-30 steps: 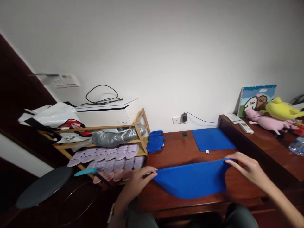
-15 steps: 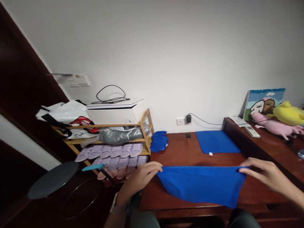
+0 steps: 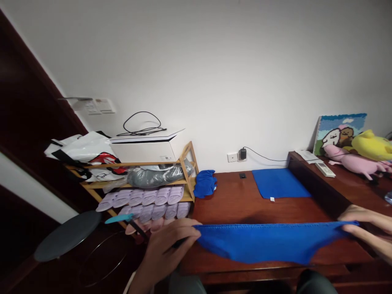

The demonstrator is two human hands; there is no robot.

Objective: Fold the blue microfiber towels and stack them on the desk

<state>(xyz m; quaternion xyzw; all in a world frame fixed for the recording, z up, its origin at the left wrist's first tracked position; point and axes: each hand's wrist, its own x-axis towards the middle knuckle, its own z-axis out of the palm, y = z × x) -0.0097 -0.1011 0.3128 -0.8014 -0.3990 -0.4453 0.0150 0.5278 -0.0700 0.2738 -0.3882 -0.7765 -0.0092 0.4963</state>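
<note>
A blue cloth (image 3: 263, 243) with a stitched top edge is stretched between my hands above the front of the brown wooden table (image 3: 226, 208). Its left corner is pinched in my left hand (image 3: 173, 241), between thumb and fingers. At the other corner, my right hand (image 3: 367, 224) grips the same edge, partly cut off by the frame. The lower part of the cloth hangs loose and sags. Behind it, a second blue cloth (image 3: 280, 183) lies flat with a small white tag, and a crumpled blue cloth (image 3: 205, 183) sits at the table's back left.
A wooden shoe rack (image 3: 190, 171) on the left holds lilac slippers (image 3: 150, 197), a white box (image 3: 143, 151) and a bag (image 3: 82, 147). A raised ledge (image 3: 339, 196) on the right carries plush toys (image 3: 352, 157) and a remote (image 3: 325, 170). A round dark stool (image 3: 69, 234) stands lower left.
My hands have moved farther apart and come lower and nearer. The cloth's top edge is now pulled wider and its hanging part looks shorter.
</note>
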